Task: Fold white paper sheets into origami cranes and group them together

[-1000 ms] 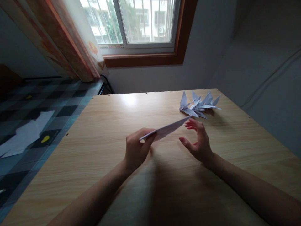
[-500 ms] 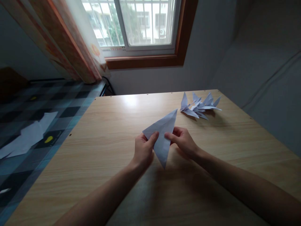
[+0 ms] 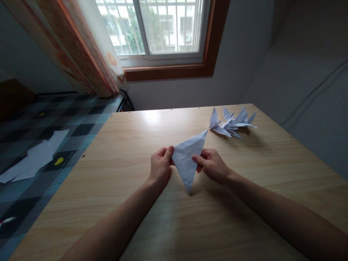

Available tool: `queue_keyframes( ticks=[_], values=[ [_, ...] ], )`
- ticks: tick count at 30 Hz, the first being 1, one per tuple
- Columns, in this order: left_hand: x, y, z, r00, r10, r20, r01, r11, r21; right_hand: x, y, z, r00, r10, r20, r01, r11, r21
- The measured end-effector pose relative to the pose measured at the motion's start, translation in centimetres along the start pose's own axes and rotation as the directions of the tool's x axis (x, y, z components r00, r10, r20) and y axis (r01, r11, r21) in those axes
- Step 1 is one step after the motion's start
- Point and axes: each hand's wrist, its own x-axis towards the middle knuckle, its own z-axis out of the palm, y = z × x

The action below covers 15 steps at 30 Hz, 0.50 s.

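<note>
A white sheet of paper folded into a triangle (image 3: 188, 158) is held between both hands above the wooden table (image 3: 114, 152). My left hand (image 3: 161, 164) pinches its left corner between thumb and fingers. On the paper's right edge, my right hand (image 3: 213, 165) grips with the thumb on top and the fingers behind. One point of the triangle faces down toward me, another points up and right. Several folded white paper cranes (image 3: 231, 123) sit in a cluster past the right hand, near the table's far right corner.
Left of the table is a bed with a checked cover (image 3: 89, 116), bearing loose white paper sheets (image 3: 34, 159). A window (image 3: 171, 32) with a patterned curtain (image 3: 89, 54) is beyond the table. A cable (image 3: 312, 92) runs along the right wall.
My left hand has slid left, from the paper's face to its left corner. The triangle has shifted slightly right, while my right hand keeps nearly the same hold.
</note>
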Motion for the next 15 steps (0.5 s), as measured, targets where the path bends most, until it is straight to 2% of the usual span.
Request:
queue_keyframes(
  ticks=[3, 5, 6, 8, 9, 11, 13, 15],
  values=[
    [-0.1, 0.2, 0.0, 0.998, 0.062, 0.001, -0.062, 0.992, 0.11, -0.1, -0.1, -0.1, 1.0, 0.009, -0.002, -0.009, 0.999, -0.033],
    [-0.4, 0.4, 0.0, 0.979, 0.203, -0.002, -0.196, 0.947, 0.256, -0.2, -0.2, -0.1, 0.999, 0.009, -0.034, -0.01, 0.999, -0.04],
    [-0.6, 0.4, 0.0, 0.957, 0.29, 0.027, -0.281, 0.896, 0.343, -0.2, -0.2, 0.0, 0.999, 0.001, -0.054, -0.003, 0.999, -0.047],
    [-1.2, 0.5, 0.0, 0.893, 0.414, 0.176, -0.444, 0.746, 0.497, -0.3, -0.2, 0.1, 0.995, -0.031, -0.098, 0.025, 0.997, -0.071],
    [-1.6, 0.5, 0.0, 0.861, 0.425, 0.278, -0.506, 0.669, 0.545, -0.4, -0.2, 0.2, 0.992, -0.053, -0.115, 0.043, 0.996, -0.081],
    [-2.2, 0.2, 0.1, 0.814, 0.371, 0.447, -0.58, 0.565, 0.586, -0.5, -0.2, 0.5, 0.987, -0.099, -0.126, 0.089, 0.992, -0.087],
    [-2.6, -0.1, 0.1, 0.797, 0.304, 0.522, -0.595, 0.537, 0.597, -0.7, -0.1, 0.7, 0.985, -0.133, -0.106, 0.128, 0.99, -0.052],
    [-2.6, -0.6, 0.1, 0.804, 0.277, 0.526, -0.58, 0.56, 0.591, -0.8, 0.0, 1.0, 0.991, -0.123, -0.057, 0.125, 0.992, 0.028]
  ],
)
